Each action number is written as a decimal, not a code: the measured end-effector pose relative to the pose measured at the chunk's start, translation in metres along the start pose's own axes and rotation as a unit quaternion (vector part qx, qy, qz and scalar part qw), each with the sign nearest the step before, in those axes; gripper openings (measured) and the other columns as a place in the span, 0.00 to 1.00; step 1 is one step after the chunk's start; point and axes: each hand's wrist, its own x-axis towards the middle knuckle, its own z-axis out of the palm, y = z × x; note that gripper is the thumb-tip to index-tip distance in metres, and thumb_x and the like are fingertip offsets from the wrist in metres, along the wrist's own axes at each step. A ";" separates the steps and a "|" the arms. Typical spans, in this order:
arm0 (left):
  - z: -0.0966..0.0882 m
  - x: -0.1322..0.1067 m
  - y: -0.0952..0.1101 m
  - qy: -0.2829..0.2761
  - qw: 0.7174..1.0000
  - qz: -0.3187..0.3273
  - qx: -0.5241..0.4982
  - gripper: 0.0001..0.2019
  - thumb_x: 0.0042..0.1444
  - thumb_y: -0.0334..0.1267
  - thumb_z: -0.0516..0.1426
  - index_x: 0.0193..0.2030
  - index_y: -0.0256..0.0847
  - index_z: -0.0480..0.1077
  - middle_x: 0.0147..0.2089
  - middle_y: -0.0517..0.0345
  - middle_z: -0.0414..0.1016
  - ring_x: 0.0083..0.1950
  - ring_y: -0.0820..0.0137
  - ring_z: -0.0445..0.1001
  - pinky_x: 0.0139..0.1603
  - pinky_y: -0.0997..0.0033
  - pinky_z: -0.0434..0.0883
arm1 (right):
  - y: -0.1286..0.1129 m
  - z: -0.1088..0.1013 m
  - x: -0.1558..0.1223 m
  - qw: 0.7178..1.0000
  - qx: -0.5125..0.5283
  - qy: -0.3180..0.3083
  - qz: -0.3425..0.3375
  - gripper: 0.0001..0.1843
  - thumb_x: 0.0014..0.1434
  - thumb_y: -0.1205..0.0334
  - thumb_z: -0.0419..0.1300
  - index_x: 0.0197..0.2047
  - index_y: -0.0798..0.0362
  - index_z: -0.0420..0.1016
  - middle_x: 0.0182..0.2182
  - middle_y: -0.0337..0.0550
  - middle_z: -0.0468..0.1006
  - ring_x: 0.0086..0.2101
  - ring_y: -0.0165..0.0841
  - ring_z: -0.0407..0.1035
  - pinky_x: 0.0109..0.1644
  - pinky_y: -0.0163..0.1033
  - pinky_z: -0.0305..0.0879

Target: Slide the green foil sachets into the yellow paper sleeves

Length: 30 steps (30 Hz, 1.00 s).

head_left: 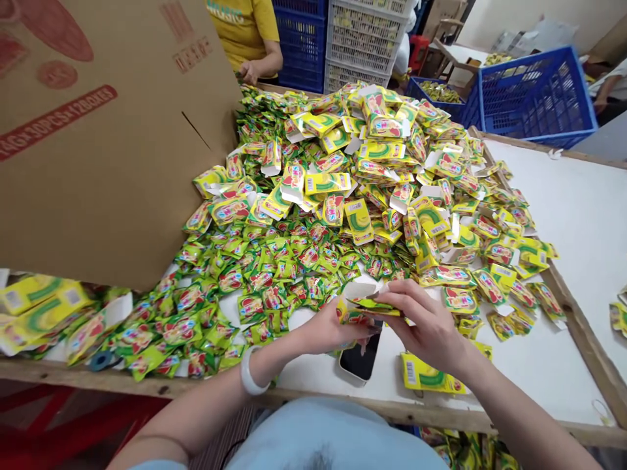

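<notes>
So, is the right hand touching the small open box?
Touching. The head view shows the right hand with fingers lying along the small open box; the left hand grips its other end.

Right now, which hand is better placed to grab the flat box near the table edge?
Probably right. The flat box lies closest to the right hand; the left hand is beyond the phone. Both hold the open box.

Both hands hold a small box (365, 301) over the table (563, 365): left hand (327, 329) under, right hand (425, 326) on top. Sachet pile (343, 215) behind, phone (361, 359) below.
</notes>
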 end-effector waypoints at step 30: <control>-0.004 -0.006 -0.033 -0.215 0.967 -0.136 -0.024 0.17 0.47 0.42 0.64 0.39 0.40 0.63 0.27 0.66 0.69 0.27 0.75 0.68 0.29 0.75 0.66 | -0.006 0.000 -0.038 0.909 0.260 -0.237 0.225 0.16 0.70 0.56 0.50 0.41 0.53 0.78 0.27 0.38 0.76 0.24 0.26 0.68 0.30 0.30 0.65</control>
